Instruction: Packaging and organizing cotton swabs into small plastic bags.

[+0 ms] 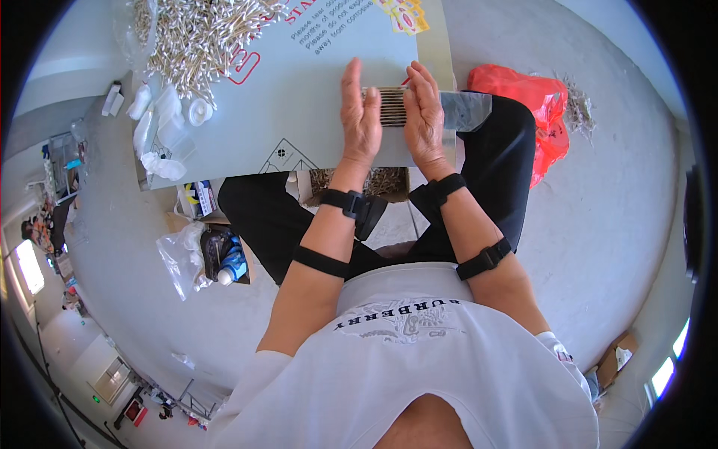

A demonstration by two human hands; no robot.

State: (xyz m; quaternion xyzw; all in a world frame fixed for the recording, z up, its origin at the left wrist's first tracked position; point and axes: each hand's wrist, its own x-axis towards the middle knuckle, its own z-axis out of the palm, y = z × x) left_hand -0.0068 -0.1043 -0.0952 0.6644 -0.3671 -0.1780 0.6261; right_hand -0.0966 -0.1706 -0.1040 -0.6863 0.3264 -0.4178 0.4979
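Observation:
A flat row of cotton swabs point(393, 106) with brown sticks lies between my two hands over the grey sheet-topped table. My left hand point(362, 114) stands upright at the row's left end, fingers stretched out, thumb touching the swab tips. At the opposite end is my right hand point(424, 116), its fingers straight and its thumb side against the swabs. Neither hand's fingers wrap around them. A clear plastic bag point(467, 111) sticks out to the right from behind my right hand, reaching over my thigh. How far the swabs reach behind the hands is hidden.
A big heap of loose swabs point(202, 37) covers the table's far left. Nearer are white plastic containers point(170, 112) and a round white lid point(200, 112). Below the table's edge sits a box of swabs point(381, 182). A red plastic bag point(523, 93) lies right of my knee.

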